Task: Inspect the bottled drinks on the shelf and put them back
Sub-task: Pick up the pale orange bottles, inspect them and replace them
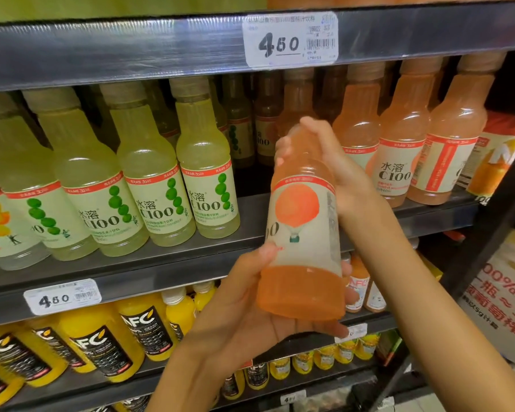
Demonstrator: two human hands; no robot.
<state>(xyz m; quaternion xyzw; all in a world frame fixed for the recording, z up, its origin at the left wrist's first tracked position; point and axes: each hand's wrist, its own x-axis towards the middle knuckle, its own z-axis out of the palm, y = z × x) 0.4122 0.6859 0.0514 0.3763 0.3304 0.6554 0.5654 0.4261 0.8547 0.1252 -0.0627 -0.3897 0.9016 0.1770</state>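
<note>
A smooth translucent plastic grapefruit drink bottle [302, 233], round-bodied with a tapering neck and matte paper-look label, is held in front of the dark metal shelf [161, 269]. Its long axis is near upright, the neck tipped slightly left. The left hand [250, 307] cups its base; the right hand [324, 162] grips its neck and shoulder, hiding the cap.

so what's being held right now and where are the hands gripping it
One orange drink bottle, held in both hands. The left hand cups its base from below; the right hand wraps round the neck and top.
</note>
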